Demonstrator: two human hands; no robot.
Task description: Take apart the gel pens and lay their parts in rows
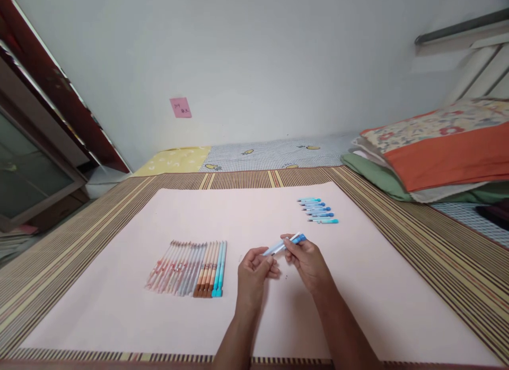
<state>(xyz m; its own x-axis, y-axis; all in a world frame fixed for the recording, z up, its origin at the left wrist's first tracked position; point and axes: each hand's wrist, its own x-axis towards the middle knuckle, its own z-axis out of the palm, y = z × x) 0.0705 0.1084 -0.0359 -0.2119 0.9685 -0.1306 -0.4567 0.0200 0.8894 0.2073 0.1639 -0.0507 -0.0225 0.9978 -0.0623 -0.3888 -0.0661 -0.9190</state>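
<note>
holding slim blue-and-white pen (275, 248) aslant over pale pink sheet (119, 319), pinched near light end in left hand (254, 266), near deep-blue end in right hand (306, 258). logged to the left: close row of slim pink, grey, brown and turquoise pens (191, 269); farther off, right: five blue-turquoise pens (319, 209).

Past the far edge of the striped mat (103, 221) lie checked cloth (270, 155) and, leftward, yellow cloth (175, 159). Folded bedding (453, 152) is piled by its far right corner, near a dark item (496, 216), perhaps clothing. The wall (278, 52) bears a pink note (180, 107).
</note>
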